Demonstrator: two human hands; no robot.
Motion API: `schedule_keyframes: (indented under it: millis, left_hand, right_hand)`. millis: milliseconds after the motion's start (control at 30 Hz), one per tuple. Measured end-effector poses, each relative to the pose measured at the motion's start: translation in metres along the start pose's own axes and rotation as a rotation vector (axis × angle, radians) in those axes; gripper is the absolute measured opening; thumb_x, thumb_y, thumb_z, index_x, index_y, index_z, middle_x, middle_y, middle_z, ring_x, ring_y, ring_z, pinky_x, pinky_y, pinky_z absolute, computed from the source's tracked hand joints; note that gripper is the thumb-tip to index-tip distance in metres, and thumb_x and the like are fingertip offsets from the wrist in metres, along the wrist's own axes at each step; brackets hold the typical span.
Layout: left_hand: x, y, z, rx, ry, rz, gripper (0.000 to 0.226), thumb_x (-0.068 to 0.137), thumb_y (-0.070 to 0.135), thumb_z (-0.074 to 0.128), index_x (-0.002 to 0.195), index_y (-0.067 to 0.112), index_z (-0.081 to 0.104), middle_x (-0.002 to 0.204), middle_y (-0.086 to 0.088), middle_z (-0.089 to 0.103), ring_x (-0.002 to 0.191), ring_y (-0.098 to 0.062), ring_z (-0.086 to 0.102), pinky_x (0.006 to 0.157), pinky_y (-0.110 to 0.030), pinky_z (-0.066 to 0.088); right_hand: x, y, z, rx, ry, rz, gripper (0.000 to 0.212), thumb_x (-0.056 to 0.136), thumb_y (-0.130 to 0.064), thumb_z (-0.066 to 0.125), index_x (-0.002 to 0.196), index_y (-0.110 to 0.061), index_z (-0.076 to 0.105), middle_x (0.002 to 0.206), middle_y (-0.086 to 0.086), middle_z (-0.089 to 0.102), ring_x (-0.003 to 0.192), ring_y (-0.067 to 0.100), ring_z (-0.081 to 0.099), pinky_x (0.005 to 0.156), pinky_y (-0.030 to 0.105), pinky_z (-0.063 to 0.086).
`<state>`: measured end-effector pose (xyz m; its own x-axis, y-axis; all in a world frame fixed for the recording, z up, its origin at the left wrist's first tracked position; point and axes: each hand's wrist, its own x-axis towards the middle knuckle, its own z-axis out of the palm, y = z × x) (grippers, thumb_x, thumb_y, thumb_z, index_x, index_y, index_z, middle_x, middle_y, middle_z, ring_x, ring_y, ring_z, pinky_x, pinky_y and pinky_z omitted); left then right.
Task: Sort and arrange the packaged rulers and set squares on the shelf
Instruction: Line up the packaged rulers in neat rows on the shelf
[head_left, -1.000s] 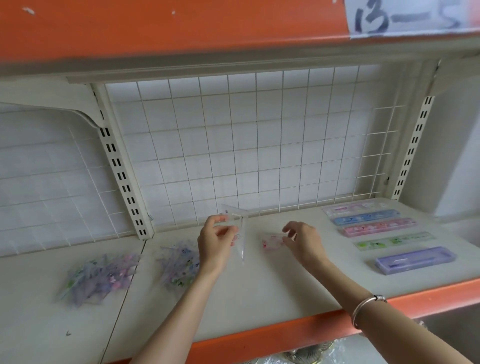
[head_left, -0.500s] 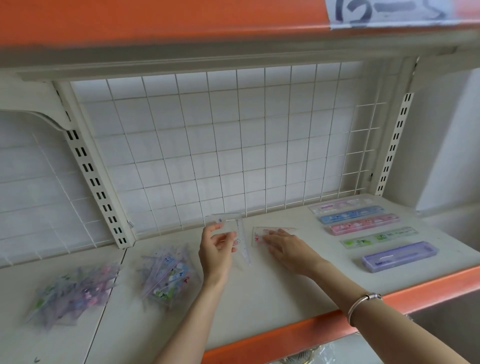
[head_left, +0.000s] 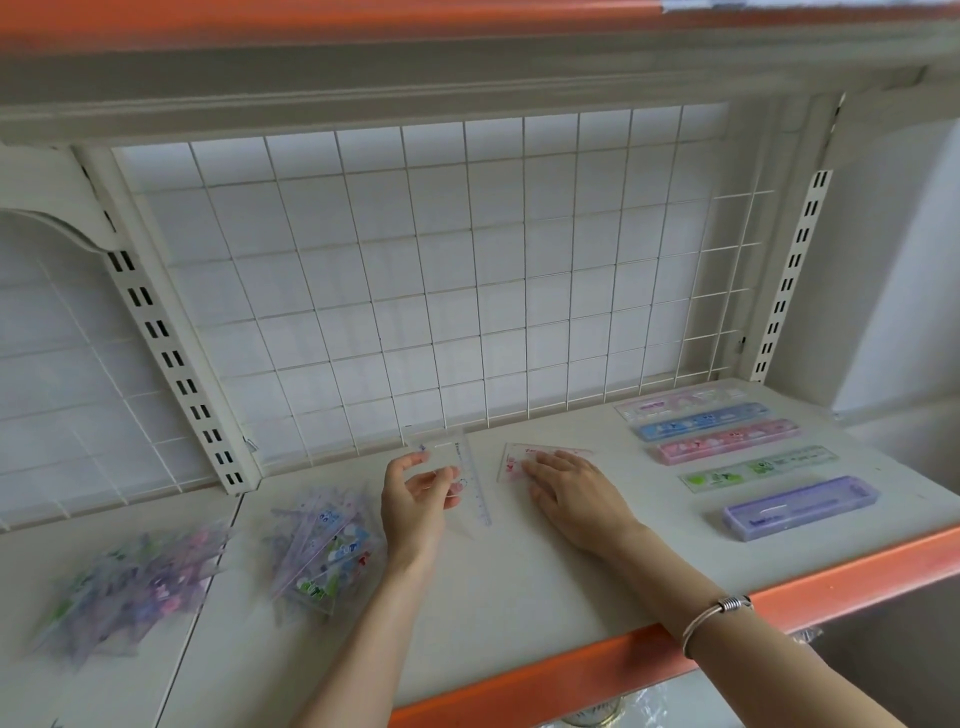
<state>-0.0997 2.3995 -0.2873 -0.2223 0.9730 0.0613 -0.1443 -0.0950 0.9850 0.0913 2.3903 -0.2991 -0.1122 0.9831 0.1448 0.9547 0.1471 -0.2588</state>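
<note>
Shelf (head_left: 519, 597): cream board with an orange front edge, wire grid (head_left: 467, 286) behind. Carrying everything in the task.

Far left, a loose heap (head_left: 130, 582) of packaged pieces, too blurred to sort by eye. Nearer the middle, a second heap (head_left: 327, 545): set squares in clear sleeves, lying crosswise over one another. Both unsorted, by the look of them.

At the right, already in order: four flat rulers (head_left: 701, 418) side by side in a row, apart, running back towards the grid. In front of them a long purple case (head_left: 800, 506), lid down. Something long faintly visible through the lid; impossible to say what.

Between heaps and row, the step in hand: laying set squares out singly. Pink-printed set square (head_left: 514, 460) flat on the shelf near the grid, pinned under the right hand (head_left: 571, 493), fingers (head_left: 545, 462) straight and close together, pressing down. Clear set square (head_left: 467, 467) just to its left, pinched between thumb and fingers (head_left: 447, 475) of the left hand (head_left: 415, 504), tilted, low tip near the board; touching or not, cannot tell.

Next, most likely: lower the clear piece flat beside the pink-printed one, edges matched, no overlap. Release gently, slick plastic being apt to slide. Then back to the nearer heap for another.

Thin bracelet (head_left: 727, 608) on the right wrist.
</note>
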Motion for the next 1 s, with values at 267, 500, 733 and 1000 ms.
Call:
schedule_keyframes:
  millis: [267,500,733,1000]
  left_hand:
    - [0.000,-0.001,-0.001,-0.031,-0.006,-0.027,0.029,0.084,-0.003,0.067,0.104,0.011,0.052,0.078,-0.013,0.068,0.058,-0.013,0.063,0.061,-0.021,0.054]
    - [0.002,-0.002,-0.001,-0.138,0.002,-0.092,0.026,0.085,-0.004,0.066,0.095,0.009,0.046,0.085,-0.014,0.065,0.066,-0.018,0.068,0.074,-0.023,0.057]
    - [-0.005,0.009,0.002,-0.333,-0.084,-0.143,0.026,0.085,-0.012,0.060,0.090,0.007,0.042,0.084,-0.021,0.063,0.083,-0.031,0.067,0.071,-0.022,0.058]
    - [-0.006,0.010,-0.001,-0.272,-0.062,-0.076,0.006,0.088,-0.004,0.061,0.086,-0.001,0.056,0.075,-0.015,0.065,0.073,-0.022,0.065,0.069,-0.023,0.058]
  right_hand:
    - [0.000,0.001,0.002,-0.017,-0.003,0.025,0.049,0.101,-0.041,0.030,0.148,-0.027,0.029,0.156,-0.004,0.025,0.144,0.018,0.018,0.117,0.027,0.010]
    - [0.002,-0.005,-0.004,0.270,0.298,-0.033,0.034,0.097,-0.025,0.048,0.128,-0.013,0.057,0.131,0.004,0.057,0.124,0.020,0.048,0.102,0.027,0.033]
    - [0.003,-0.045,-0.011,1.291,0.111,0.229,0.009,0.086,0.001,0.061,0.091,-0.005,0.065,0.076,0.011,0.068,0.063,0.020,0.064,0.066,0.025,0.054]
    - [-0.001,-0.045,-0.007,1.368,0.185,0.304,0.018,0.084,0.007,0.059,0.083,-0.009,0.066,0.071,0.008,0.063,0.060,0.016,0.054,0.058,0.018,0.047]
